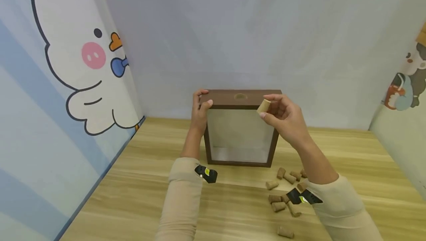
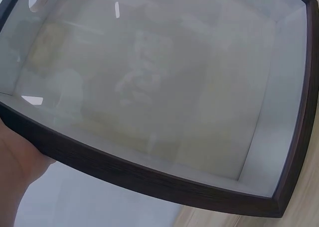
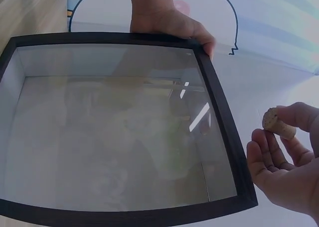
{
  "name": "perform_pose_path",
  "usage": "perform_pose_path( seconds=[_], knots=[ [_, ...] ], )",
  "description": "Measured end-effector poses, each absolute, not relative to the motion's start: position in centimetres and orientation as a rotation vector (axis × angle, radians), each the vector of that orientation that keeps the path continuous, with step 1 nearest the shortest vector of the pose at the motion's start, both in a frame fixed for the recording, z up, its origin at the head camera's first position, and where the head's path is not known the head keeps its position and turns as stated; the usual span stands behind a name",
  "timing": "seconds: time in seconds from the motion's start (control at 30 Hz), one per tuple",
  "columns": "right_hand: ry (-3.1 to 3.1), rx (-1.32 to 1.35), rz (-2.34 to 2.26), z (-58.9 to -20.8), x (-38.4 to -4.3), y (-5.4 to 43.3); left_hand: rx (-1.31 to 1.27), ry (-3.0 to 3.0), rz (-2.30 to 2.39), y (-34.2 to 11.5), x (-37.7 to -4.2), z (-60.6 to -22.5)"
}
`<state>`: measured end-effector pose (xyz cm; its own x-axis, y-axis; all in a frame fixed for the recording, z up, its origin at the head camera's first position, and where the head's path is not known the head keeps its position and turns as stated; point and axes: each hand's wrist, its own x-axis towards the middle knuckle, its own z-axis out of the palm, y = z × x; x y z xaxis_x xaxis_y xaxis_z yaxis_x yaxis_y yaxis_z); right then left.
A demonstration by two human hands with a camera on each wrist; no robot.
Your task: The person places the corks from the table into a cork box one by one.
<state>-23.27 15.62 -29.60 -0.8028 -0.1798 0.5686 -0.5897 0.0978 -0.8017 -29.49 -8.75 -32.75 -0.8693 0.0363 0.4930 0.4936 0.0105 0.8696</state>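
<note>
Head view has a dark brown rectangular box with a clear front panel (image 1: 239, 133) standing upright on a yellowish wood-grain tabletop (image 1: 133, 182), with an oval opening (image 1: 241, 96) in its top. The left hand (image 1: 200, 109) is clamped on the box's upper left corner, thumb at the front. Near the upper right corner, the right hand (image 1: 286, 117) pinches a small tan cylindrical cork (image 1: 264, 106) between thumb and fingers. Loose brown cylindrical corks (image 1: 278, 206) lie scattered on the tabletop, in front of the box and to its right, some partly hidden by the right forearm. Cream sleeves (image 1: 182, 193) cover both forearms, and a pale grey cloth backdrop (image 1: 233, 30) hangs behind. Left wrist view is nearly filled by the box's clear panel and dark border; the left hand lies against that border, its fingertips hidden. Right wrist view catches the left hand gripping a corner of the box, while the right hand holds the cork just beside the box.
</note>
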Motion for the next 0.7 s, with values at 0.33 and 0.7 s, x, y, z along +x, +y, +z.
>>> perform_pose_path(
  seconds=[0.33,0.7],
  knots=[
    [-2.113,0.625,1.640,-27.3,-26.6,13.9,-0.567,-1.908,-1.939,-9.3,-32.2,-35.3],
    [-2.451,0.551,1.363,-25.8,-29.0,11.3,-0.558,-1.895,-1.947,-9.3,-32.3,-35.0]
  ],
)
